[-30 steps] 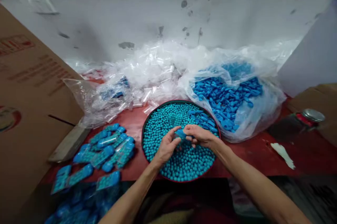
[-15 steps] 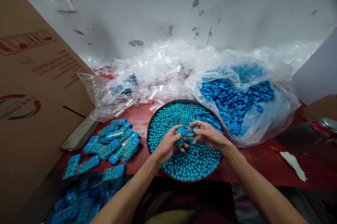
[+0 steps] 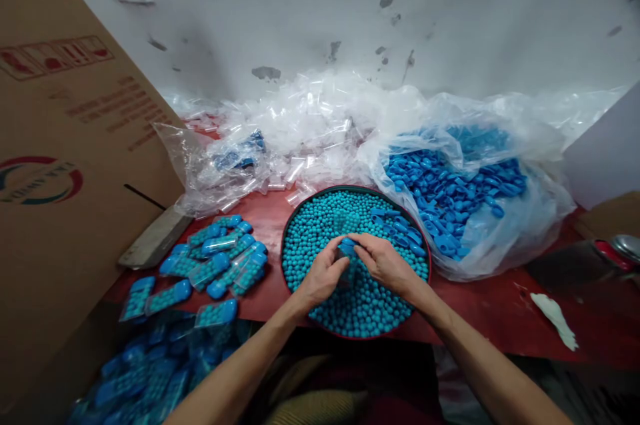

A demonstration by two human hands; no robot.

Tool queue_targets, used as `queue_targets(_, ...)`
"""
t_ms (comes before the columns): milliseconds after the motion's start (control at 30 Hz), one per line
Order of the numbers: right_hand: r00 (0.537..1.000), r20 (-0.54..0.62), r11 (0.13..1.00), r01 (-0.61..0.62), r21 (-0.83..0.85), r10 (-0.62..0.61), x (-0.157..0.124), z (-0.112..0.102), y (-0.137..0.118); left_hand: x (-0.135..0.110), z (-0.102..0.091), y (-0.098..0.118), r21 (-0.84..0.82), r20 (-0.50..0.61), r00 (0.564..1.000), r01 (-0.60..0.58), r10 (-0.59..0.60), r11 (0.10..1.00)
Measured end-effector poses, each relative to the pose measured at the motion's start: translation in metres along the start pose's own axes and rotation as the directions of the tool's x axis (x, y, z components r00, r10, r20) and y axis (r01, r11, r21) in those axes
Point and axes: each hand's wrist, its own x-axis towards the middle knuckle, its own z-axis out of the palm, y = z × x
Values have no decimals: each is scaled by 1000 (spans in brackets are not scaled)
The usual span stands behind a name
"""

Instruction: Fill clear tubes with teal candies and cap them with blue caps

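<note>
My left hand (image 3: 320, 280) is closed around a small clear plastic container, mostly hidden by the fingers. At its top sits a blue cap (image 3: 349, 243), gripped by the fingers of my right hand (image 3: 391, 268). Both hands meet over a round basin with a dark red rim (image 3: 357, 337). Turquoise beads (image 3: 313, 228) fill it. Several loose blue caps (image 3: 403, 232) lie on the beads at the right. A clear container (image 3: 347, 220) appears to rest on the beads just beyond my fingers.
Capped containers of beads (image 3: 220, 258) lie left on the red table (image 3: 273, 225), with more in a heap (image 3: 145, 372) below. Behind are clear empty containers (image 3: 310, 138) and a plastic bag (image 3: 530, 212) of blue caps. A cardboard box (image 3: 90, 145) stands left, a dark flask (image 3: 575, 265) right.
My right hand has moved left to meet my left hand, bringing the blue cap onto the container. Its fingers have closed in. The view has shifted slightly.
</note>
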Motion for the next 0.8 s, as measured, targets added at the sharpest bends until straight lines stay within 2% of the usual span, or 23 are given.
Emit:
queue_targets(100, 994, 102, 998, -21, -64, 28, -8, 4, -4, -1, 3, 3, -82, -27, 998, 60, -63, 995)
queue_targets(167, 992, 113, 993, -48, -110, 60, -14, 9, -8, -2, 4, 4, -69, -40, 999, 27, -29, 997)
queue_targets(333, 996, 17, 980, -86, -179, 90, -21, 16, -10, -7, 4, 4, -32, -7, 994, -113, 112, 993)
queue_targets(433, 999, -17, 985, -49, -165, 47, -24, 18, -5, -13, 7, 4, -89, 29, 996, -78, 81, 993)
queue_targets(633, 988, -151, 988, 21, -156, -45, -34, 29, -6, -21, 25, 5, -269, -37, 996, -82, 75, 960)
queue_targets(733, 980, -199, 989, -8, -145, -21, -34, 32, -13, -21, 26, 11, -352, -44, 999, -29, 14, 936)
queue_targets(800, 983, -178, 994, -57, -89, 40, -32, 31, -14, -22, 21, 16, -436, 31, 999, 49, -39, 899)
